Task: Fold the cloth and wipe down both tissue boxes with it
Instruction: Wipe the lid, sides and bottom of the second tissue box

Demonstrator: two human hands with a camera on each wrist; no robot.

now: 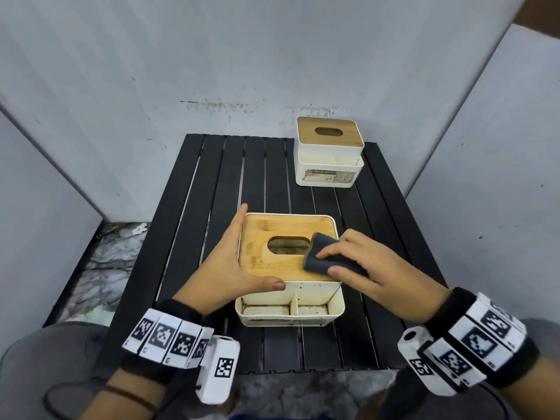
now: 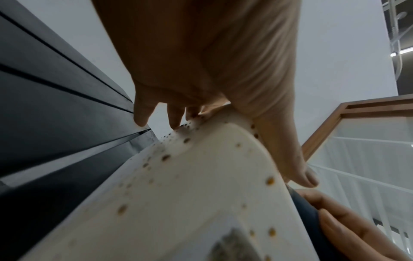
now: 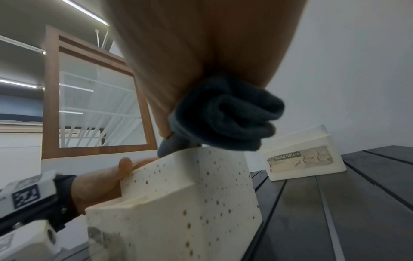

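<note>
I judge I'm in the wiping step on the first box: my right hand (image 1: 372, 265) presses the folded dark grey cloth (image 1: 325, 256) onto the right part of the bamboo lid (image 1: 266, 256) of the near white plastic tissue box (image 1: 288, 298), fingers and thumb curled over the wad, which lies just beside the oval slot. My left hand (image 1: 233, 268) lies flat and straight-fingered against the box's left side, thumb along the front edge, bracing without gripping. The second white tissue box with a bamboo lid (image 1: 328, 153) stands well apart at the far right of the black slatted table (image 1: 188, 237), untouched by either hand. Next I'd sweep across the lid and down the walls, with the bracing hand firm so the box doesn't slide. The right wrist view shows what the head view hides: brown speckles over the front and right walls, and the cloth's bunched layers under my palm. The left wrist view shows speckling on the left wall too
</note>
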